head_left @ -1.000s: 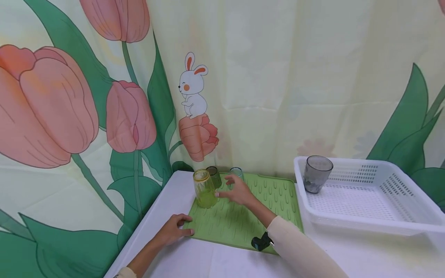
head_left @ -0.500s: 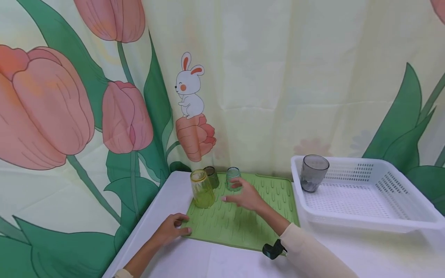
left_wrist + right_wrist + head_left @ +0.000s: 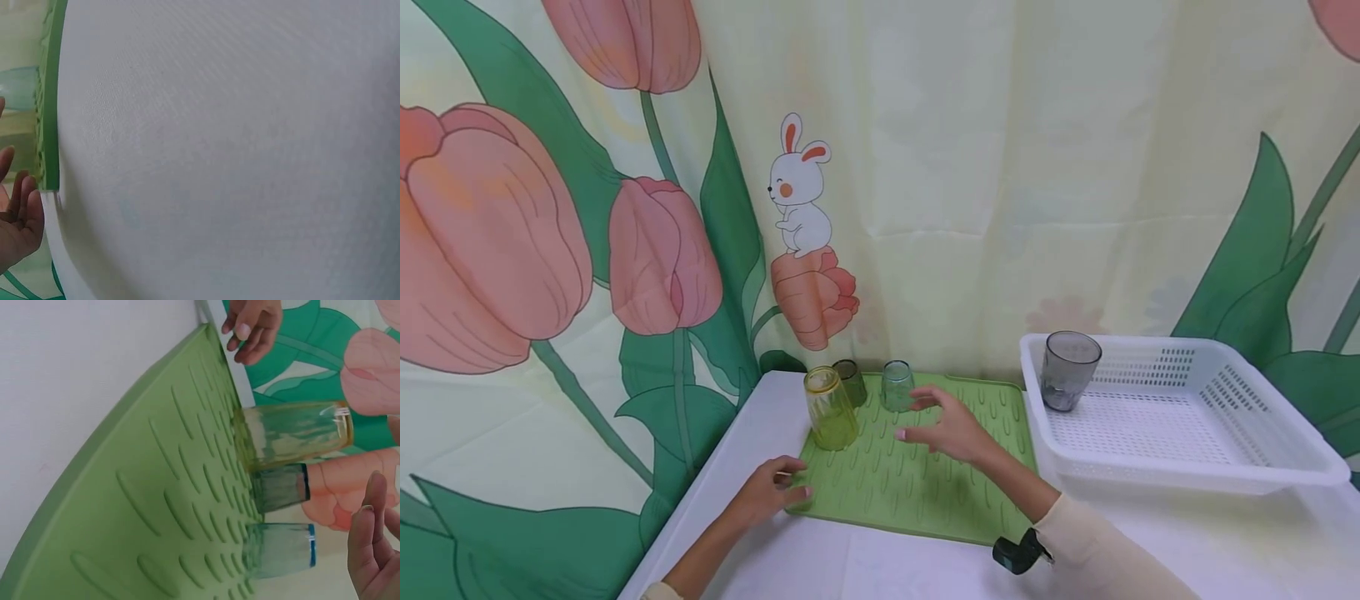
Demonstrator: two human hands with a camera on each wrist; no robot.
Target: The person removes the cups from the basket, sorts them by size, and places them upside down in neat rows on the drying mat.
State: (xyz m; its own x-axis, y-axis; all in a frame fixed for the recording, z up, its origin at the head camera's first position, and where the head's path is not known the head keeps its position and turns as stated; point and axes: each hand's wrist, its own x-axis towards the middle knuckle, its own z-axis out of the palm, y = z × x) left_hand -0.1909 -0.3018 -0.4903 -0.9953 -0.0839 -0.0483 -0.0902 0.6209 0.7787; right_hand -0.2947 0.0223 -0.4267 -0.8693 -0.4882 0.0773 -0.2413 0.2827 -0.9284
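Observation:
Three glasses stand on the ridged green mat (image 3: 910, 500): a tall yellow glass (image 3: 832, 417) at its left side, a smaller dark glass (image 3: 851, 385) behind that, and a light blue glass (image 3: 897, 388) at the back. My right hand (image 3: 951, 427) hovers above the mat, just right of the blue glass, thumb and fingers spread around nothing. At the mat's front left corner is my left hand (image 3: 766, 492), its fingers loosely bent and holding nothing. The right wrist view shows the yellow glass (image 3: 297, 432) nearest the left hand (image 3: 255, 328).
A white perforated basket (image 3: 1187, 475) stands on the table to the right of the mat. Inside its left end is a grey glass (image 3: 1070, 371). A printed curtain (image 3: 955, 167) with tulips and a rabbit hangs behind the table.
My right hand has moved away from the yellow glass, to the right, and the blue glass has come into full view. The left hand stays near the mat's corner. The view has shifted slightly.

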